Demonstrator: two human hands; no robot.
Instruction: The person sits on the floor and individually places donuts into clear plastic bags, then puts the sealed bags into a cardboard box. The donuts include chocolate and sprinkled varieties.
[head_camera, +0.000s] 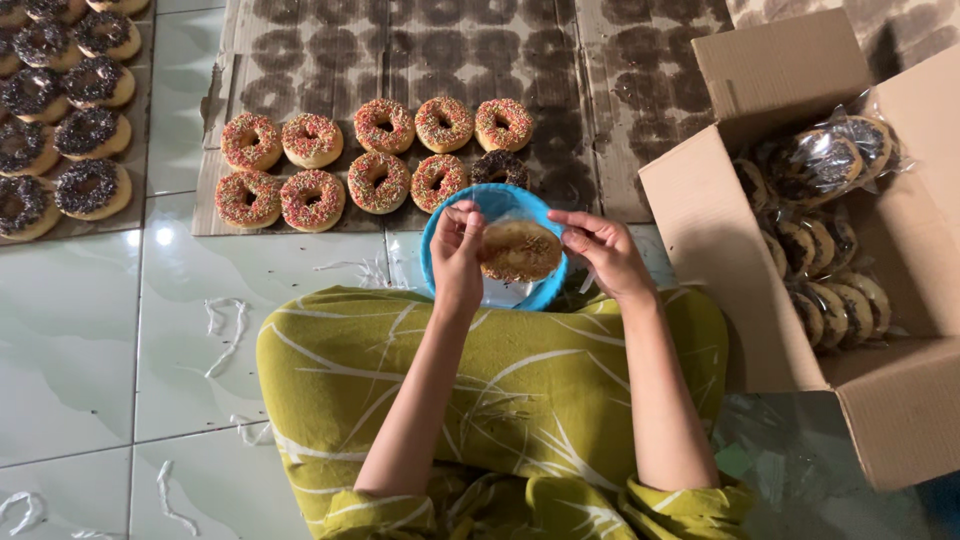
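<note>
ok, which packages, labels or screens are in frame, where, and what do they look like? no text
Cardboard box: right side on the floor, brown, flaps open, filled with wrapped donuts.
Clear plastic wrappers: inside the box, transparent, each around a dark-topped donut.
Clear bag: centre, held between left hand and right hand over a blue bowl, a brown donut inside.
Flattened cardboard sheets: top, brown, grease-ringed, under sprinkled donuts.
No labels or screens visible.

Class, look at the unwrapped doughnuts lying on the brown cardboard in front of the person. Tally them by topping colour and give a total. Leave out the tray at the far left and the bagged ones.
Rainbow-sprinkle doughnuts: 9
Chocolate-sprinkle doughnut: 1
Total: 10

Not counted: the doughnut in a clear bag held by the left hand and right hand.
</note>
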